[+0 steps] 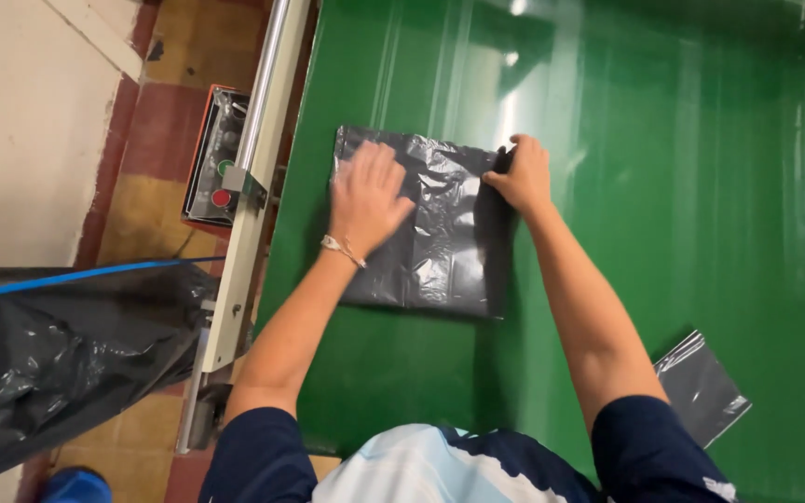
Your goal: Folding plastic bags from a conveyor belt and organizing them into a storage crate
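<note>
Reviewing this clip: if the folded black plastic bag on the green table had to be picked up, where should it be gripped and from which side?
Probably at the right edge of the black plastic bag, where the right hand already pinches its far corner. It lies flat on the green table under the left hand, so only an edge gives the fingers purchase; come from the right.

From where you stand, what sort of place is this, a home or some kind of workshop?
Likely a small workshop where plastic bags are made or packed. A glossy green worktable carries a flat black plastic bag, a control box with red and green buttons sits by a metal roller bar, and black plastic film hangs beside it.
</note>
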